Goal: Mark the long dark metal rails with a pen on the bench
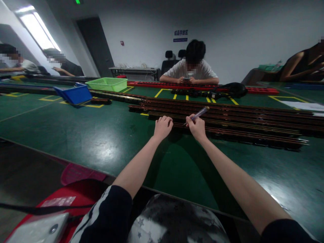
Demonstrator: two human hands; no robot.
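My right hand grips a slim screwdriver with a translucent purplish handle. Its handle tilts up to the right, and the thin tip points down-left at the nearest dark strip. My left hand is curled over the left end of that dark strip, a hand's width from the right hand; its fingertips are partly hidden. Long dark strips with copper-coloured lines lie side by side behind both hands, reaching far to the right.
On the green table a blue bin and a light green basket stand left of the strips. Black cables lie at the back beside a red rail. A person sits opposite, holding a phone.
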